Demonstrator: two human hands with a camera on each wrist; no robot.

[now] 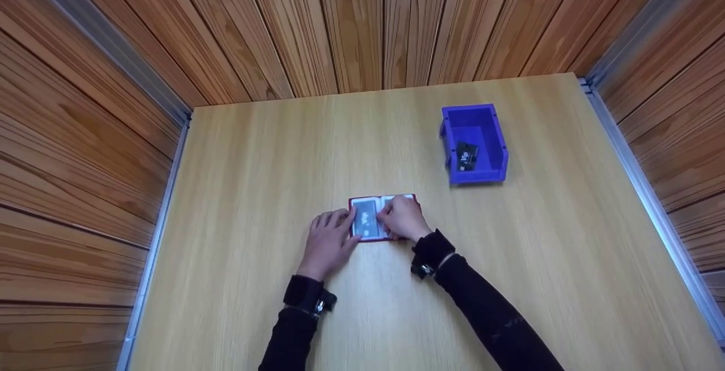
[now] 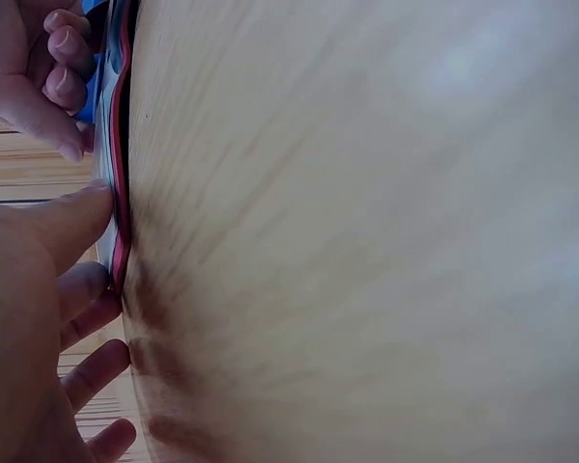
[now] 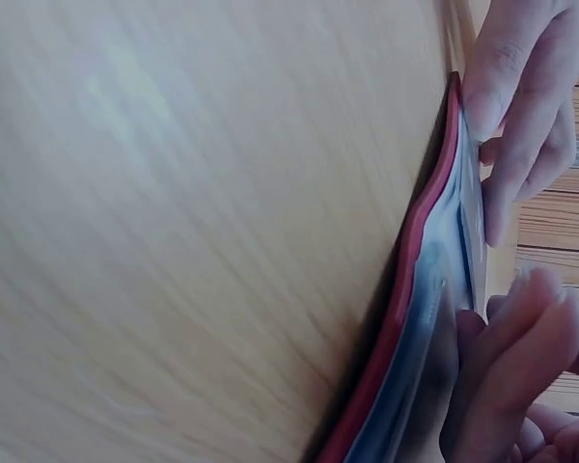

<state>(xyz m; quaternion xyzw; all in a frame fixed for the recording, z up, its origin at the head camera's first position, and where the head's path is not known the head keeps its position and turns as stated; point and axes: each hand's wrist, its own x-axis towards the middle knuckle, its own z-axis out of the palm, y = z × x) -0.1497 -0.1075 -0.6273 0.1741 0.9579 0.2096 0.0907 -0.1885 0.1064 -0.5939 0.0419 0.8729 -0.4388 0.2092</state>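
A red card holder (image 1: pixel 370 241) lies spread on the table, its pages fitted with clear sleeves. Behind the left page's sleeve sits a dark card (image 1: pixel 365 218) marked "Vip". My left hand (image 1: pixel 328 242) rests at the left edge, thumb and forefinger stretched onto the page and the other fingers spread beside it. In the left wrist view, the left thumb (image 2: pixel 82 217) presses near the red edge. My right hand (image 1: pixel 405 216) covers most of the right page, its fingers curled and pinching at the sleeves near the fold. I cannot tell whether a card is between those fingertips.
A purple bin (image 1: pixel 477 177) stands at the back right, with another black "Vip" card (image 1: pixel 467 156) inside it. Wood-panelled walls (image 1: pixel 362 25) rise behind and on both sides of the table (image 1: pixel 255 178). Metal rails (image 1: pixel 153 241) run along the sides.
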